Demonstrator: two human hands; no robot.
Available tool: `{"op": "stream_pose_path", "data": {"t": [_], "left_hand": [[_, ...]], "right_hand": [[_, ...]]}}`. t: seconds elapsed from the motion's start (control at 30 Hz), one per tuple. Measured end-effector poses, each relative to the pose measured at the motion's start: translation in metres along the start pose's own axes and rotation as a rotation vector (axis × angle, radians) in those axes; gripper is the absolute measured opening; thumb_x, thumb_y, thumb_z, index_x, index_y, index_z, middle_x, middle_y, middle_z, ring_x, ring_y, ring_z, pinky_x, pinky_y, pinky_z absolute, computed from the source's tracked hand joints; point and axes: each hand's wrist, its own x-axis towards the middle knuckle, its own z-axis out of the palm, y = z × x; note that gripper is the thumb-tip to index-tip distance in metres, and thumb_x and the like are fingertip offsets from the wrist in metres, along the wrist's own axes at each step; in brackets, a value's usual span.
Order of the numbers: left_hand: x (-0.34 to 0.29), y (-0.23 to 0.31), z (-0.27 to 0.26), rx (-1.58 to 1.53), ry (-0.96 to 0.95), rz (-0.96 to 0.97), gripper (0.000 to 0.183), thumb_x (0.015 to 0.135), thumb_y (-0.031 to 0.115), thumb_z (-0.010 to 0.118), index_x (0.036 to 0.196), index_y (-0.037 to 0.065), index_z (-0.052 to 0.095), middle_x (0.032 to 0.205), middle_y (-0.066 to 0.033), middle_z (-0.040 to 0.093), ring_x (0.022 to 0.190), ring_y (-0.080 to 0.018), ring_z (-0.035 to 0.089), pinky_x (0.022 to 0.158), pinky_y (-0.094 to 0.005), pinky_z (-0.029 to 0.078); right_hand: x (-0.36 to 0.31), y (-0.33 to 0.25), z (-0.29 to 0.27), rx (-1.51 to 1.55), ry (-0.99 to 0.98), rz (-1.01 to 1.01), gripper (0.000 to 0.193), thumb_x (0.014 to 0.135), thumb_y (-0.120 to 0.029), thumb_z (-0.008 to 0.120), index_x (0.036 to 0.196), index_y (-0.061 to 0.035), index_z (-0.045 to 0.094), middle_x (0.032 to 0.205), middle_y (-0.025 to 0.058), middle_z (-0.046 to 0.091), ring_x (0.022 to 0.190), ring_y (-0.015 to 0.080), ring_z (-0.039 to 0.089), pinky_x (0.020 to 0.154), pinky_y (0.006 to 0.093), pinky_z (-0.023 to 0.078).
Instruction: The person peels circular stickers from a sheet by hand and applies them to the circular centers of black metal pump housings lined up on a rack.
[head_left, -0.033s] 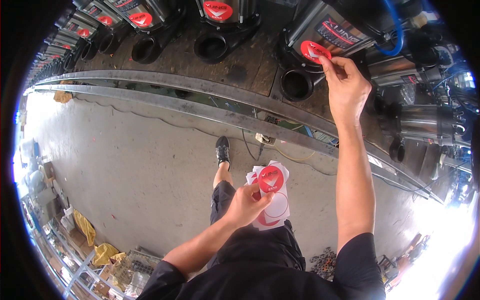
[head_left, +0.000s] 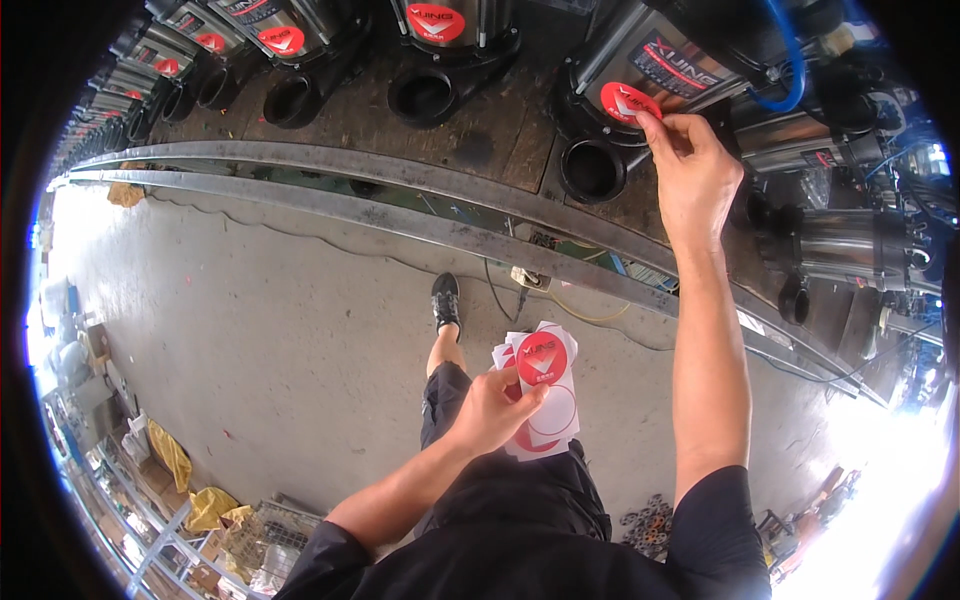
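My right hand [head_left: 692, 170] pinches the edge of a round red sticker [head_left: 630, 101], which lies against the lower side of a silver pump [head_left: 625, 62] with black end parts. Below the sticker opens the pump's round black port [head_left: 593, 169]. Down in front of my body, my left hand [head_left: 492, 408] is closed on a stack of sticker sheets [head_left: 556, 412]. The top sheet carries one round red sticker [head_left: 541, 358] and a bare white circle where another has been peeled away. Red edges of more stickers show beneath it.
Several similar pumps [head_left: 437, 22] with red stickers stand along the dark wooden bench [head_left: 470, 160] to the left; others lie at the right. A metal rail [head_left: 380, 212] edges the bench. A blue hose [head_left: 795, 70] loops at upper right. Cables [head_left: 300, 238] cross the concrete floor.
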Motion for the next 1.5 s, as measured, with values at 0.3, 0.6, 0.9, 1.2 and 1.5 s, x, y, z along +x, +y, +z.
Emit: {"op": "stream_pose_path", "data": {"t": [0.3,0.6,0.9,1.2,1.5], "left_hand": [[-0.004,0.027,-0.008,-0.105,-0.022,0.065,0.033,0.103,0.029,0.074,0.104,-0.004,0.075,0.078,0.0016,0.068,0.073,-0.0051,0.057,0.066,-0.0265,0.049],[-0.025,0.087,0.003,-0.117,-0.026,0.068,0.034,0.102,0.029,0.077,0.098,-0.005,0.074,0.079,0.003,0.065,0.072,-0.0039,0.054,0.059,-0.0263,0.045],[-0.083,0.152,0.055,0.321,-0.158,0.338,0.029,0.093,0.024,0.082,0.099,-0.004,0.077,0.07,-0.0022,0.066,0.068,-0.0057,0.056,0.059,-0.0299,0.046],[-0.107,0.135,0.102,0.469,-0.174,0.516,0.021,0.095,0.016,0.077,0.092,-0.003,0.069,0.068,-0.0078,0.06,0.062,-0.0079,0.051,0.054,-0.0327,0.043],[-0.112,0.148,0.129,0.38,-0.13,0.686,0.023,0.094,0.014,0.08,0.106,-0.002,0.067,0.079,-0.0167,0.066,0.064,-0.0216,0.059,0.06,-0.0351,0.049]], "right_hand": [[0.004,0.016,-0.06,-0.106,-0.288,0.157,0.036,0.094,-0.037,0.082,0.091,-0.0021,0.075,0.076,0.0129,0.073,0.063,0.02,0.067,0.062,0.0358,0.053],[-0.179,-0.038,-0.177,0.738,-0.528,0.468,0.035,0.1,-0.013,0.077,0.13,-0.0009,0.062,0.103,0.0031,0.066,0.084,0.0087,0.06,0.071,0.0242,0.053],[-0.234,-0.045,-0.241,0.803,-0.347,0.32,0.038,0.097,-0.002,0.074,0.134,-0.0047,0.067,0.104,0.0018,0.067,0.08,0.0094,0.057,0.072,0.0237,0.05],[-0.263,-0.041,-0.289,0.279,-0.15,0.048,0.045,0.083,-0.005,0.084,0.126,-0.0069,0.072,0.109,0.0075,0.063,0.095,0.0247,0.062,0.083,0.0358,0.054],[-0.247,-0.034,-0.312,0.327,-0.204,-0.068,0.027,0.081,0.0,0.081,0.108,-0.0027,0.075,0.103,0.0095,0.068,0.091,0.029,0.067,0.077,0.0398,0.057]]}}
